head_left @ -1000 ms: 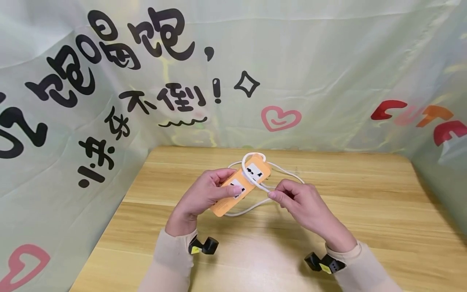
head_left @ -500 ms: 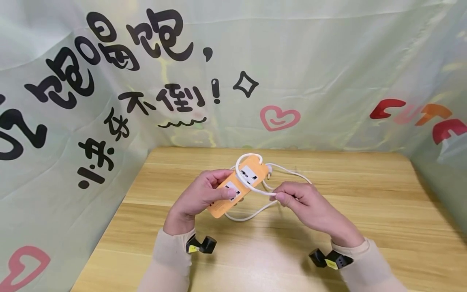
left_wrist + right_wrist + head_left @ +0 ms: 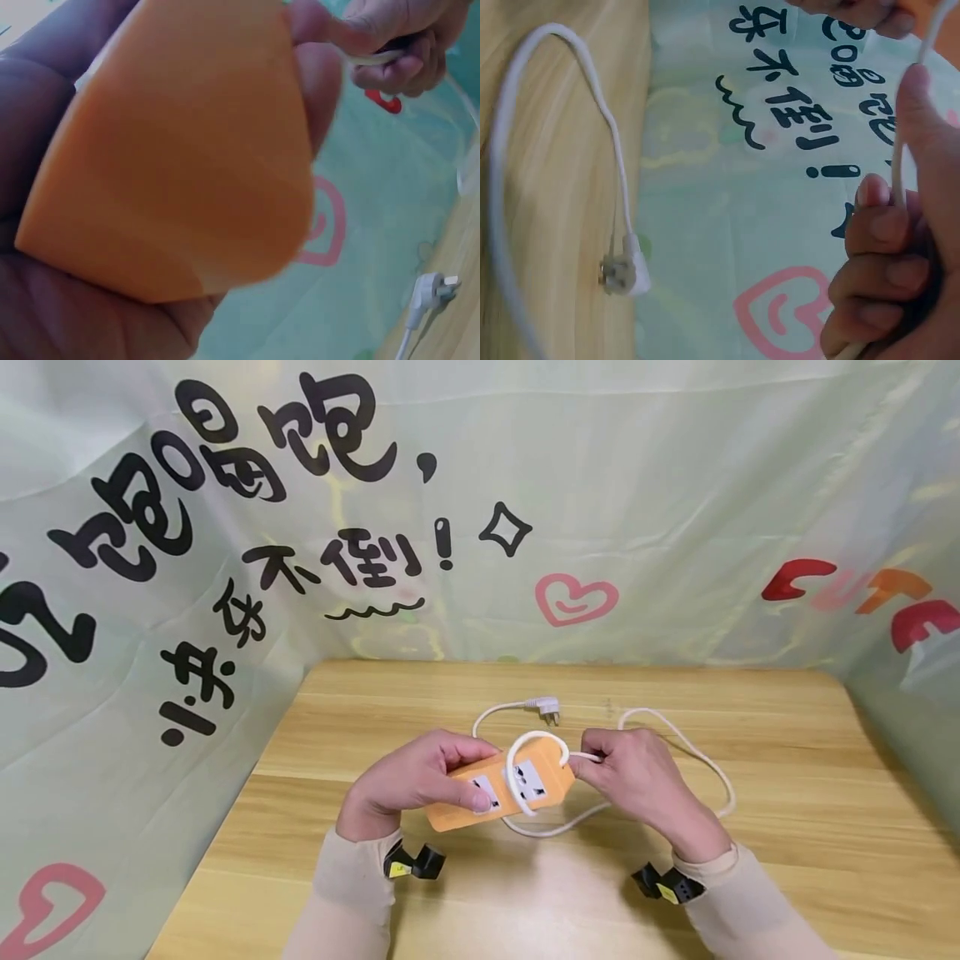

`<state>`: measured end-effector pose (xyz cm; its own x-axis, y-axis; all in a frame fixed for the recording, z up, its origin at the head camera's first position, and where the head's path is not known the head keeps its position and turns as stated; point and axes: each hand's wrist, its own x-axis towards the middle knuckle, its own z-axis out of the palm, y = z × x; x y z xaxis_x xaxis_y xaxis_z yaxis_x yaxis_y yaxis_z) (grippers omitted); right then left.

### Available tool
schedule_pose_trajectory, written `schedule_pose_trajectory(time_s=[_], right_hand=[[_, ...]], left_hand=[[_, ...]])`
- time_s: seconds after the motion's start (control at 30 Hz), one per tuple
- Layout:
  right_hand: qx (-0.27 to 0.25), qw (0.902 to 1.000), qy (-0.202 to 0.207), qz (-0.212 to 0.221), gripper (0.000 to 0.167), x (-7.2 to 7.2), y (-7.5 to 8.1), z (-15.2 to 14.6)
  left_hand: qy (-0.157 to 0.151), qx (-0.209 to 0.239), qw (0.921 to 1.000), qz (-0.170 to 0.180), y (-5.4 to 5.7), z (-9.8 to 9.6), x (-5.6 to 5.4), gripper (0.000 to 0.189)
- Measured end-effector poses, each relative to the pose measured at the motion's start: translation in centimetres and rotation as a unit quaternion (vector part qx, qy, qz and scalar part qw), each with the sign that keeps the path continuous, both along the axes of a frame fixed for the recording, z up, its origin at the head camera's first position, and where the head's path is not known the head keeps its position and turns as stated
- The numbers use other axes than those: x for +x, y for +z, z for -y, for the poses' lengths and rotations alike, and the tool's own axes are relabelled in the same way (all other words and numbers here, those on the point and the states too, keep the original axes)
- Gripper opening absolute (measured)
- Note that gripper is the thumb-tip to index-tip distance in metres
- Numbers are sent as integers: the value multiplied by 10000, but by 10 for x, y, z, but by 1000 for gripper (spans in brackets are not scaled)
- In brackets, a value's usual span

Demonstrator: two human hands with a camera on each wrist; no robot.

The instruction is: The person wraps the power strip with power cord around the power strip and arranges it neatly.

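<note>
My left hand (image 3: pixel 420 781) grips an orange power strip (image 3: pixel 531 777) above the table, thumb across its socket face. The strip's plain orange underside (image 3: pixel 180 165) fills much of the left wrist view. A white power cord (image 3: pixel 512 764) leaves the strip's right end and loops over its face. My right hand (image 3: pixel 637 785) pinches the cord just past that end, its other fingers curled in the right wrist view. Something dark shows inside those fingers, too hidden to name. The cord's white plug (image 3: pixel 547 706) lies on the table behind the strip.
The wooden table (image 3: pixel 337 710) holds a wide loop of the same cord behind and right of my right hand. A pale printed cloth (image 3: pixel 675 510) stands around the table's back and sides. Each wrist wears a small black camera (image 3: pixel 427 862).
The strip has turned flatter and come lower and nearer. My right hand has gone from drawing the loop out on the near side to gripping cord beside the strip's end. The plug has come into view.
</note>
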<state>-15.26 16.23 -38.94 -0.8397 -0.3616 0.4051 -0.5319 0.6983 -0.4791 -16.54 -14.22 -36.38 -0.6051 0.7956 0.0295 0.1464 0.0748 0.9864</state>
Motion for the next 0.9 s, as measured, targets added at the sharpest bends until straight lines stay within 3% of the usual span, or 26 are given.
schedule_pose_trajectory(time_s=[0.13,0.2,0.3,0.5,0.7,0.9], right_hand=[[-320,9927,433,1083,25,0,5,-7],[-430,9872,645,1393,18,0,8,-10],[-355,9890,539,1331,14,0,9,-11],[159,9944,-521,909,29,0,8,-4],[41,9877,-594,1445,24,2,11,2],[-97,9844,-371,1717,18,7,11,13]], left_hand=[[-286,-247,9993,24,0,-2,0,38],[-451,-332,9984,2,-1,-4,0,38],[-587,-511,9970,-41,-3,-8,0,37],[-544,-1270,9893,-475,-9,-18,0,32],[-342,-2283,9666,-1111,-14,-31,1,20],[-22,-3120,9367,-1592,-20,-39,2,12]])
